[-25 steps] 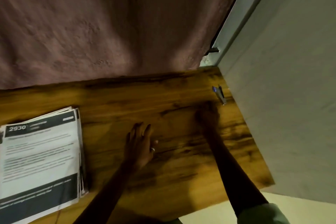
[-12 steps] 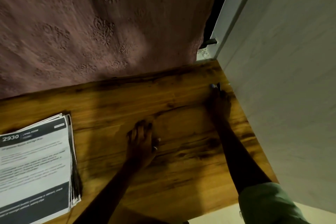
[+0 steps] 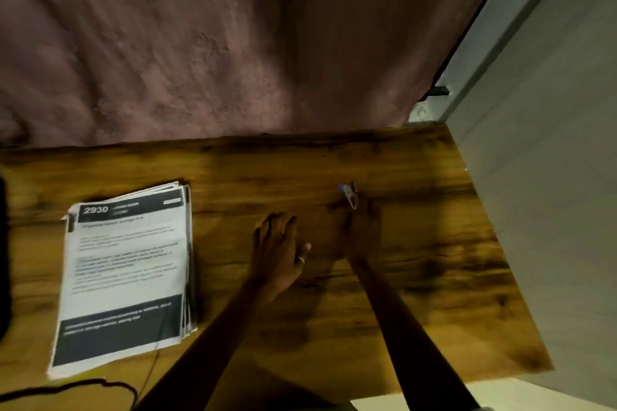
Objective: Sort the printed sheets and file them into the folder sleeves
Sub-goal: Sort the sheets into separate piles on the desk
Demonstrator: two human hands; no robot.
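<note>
A stack of printed sheets (image 3: 123,274) lies on the left of the wooden table (image 3: 434,277); its top page has a dark header reading 2930. No folder is in view. My left hand (image 3: 278,250) rests flat on the table's middle with the fingers spread and a ring on the thumb. To its right, my right hand (image 3: 362,230) pinches a small blue-and-silver object (image 3: 349,195), which sticks out past the fingertips. The right hand is dark and blurred, so its finger positions are hard to read.
A pink curtain (image 3: 233,43) hangs behind the table's far edge. A pale wall (image 3: 551,177) runs along the right side. A black cable (image 3: 83,387) curls at the bottom left, and a dark object (image 3: 3,243) shows at the left edge.
My right hand reached the small blue-and-silver object near the table's right edge, took hold of it, and has brought it left toward the middle. The left hand stayed flat.
</note>
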